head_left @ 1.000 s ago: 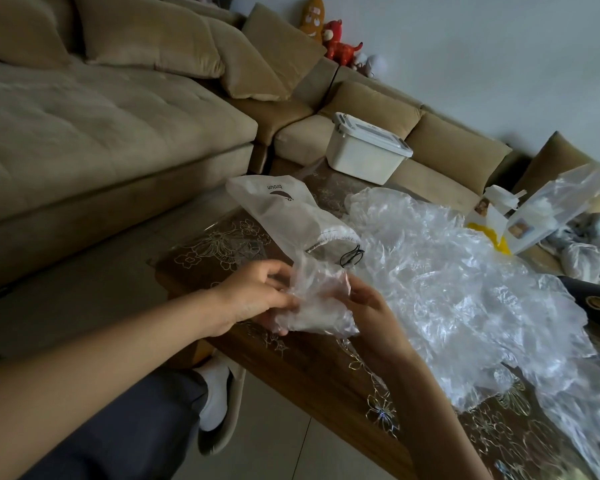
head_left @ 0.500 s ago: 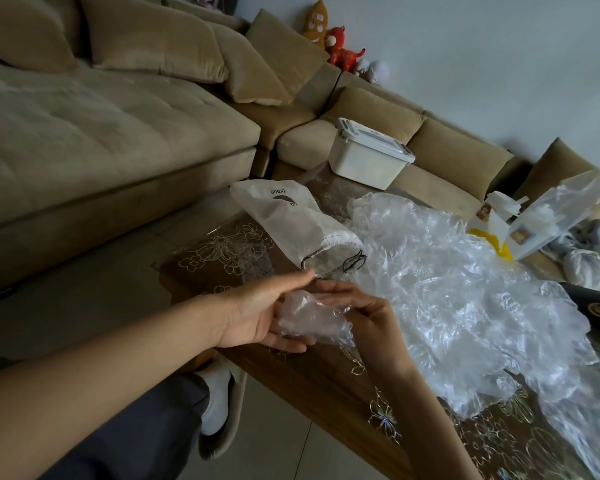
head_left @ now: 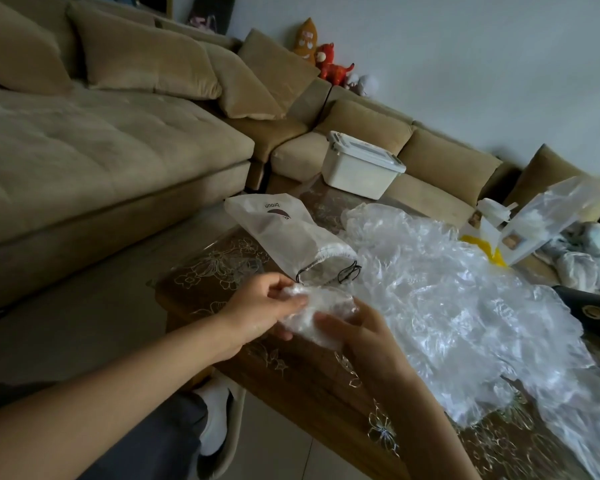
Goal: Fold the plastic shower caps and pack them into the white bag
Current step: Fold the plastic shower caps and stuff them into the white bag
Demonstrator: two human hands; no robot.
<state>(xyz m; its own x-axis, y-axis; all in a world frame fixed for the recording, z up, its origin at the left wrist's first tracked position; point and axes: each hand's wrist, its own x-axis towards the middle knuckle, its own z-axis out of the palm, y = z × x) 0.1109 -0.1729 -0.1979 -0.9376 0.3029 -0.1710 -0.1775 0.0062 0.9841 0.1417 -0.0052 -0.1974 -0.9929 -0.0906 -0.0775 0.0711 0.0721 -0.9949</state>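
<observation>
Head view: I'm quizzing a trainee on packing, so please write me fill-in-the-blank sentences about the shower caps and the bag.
1. The left hand and right hand hold one shower cap; the ____ hand is nearer the mouth of the white bag.
2. The drawstring of that bag is ____.
3. The pile of loose caps lies on the table to the bag's ____.
Missing: left; black; right.

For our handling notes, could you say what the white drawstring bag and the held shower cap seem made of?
White drawstring bag: probably matte non-woven fabric, soft, slightly translucent. Shower cap: thin clear plastic film, glossy, finely crinkled.
</observation>
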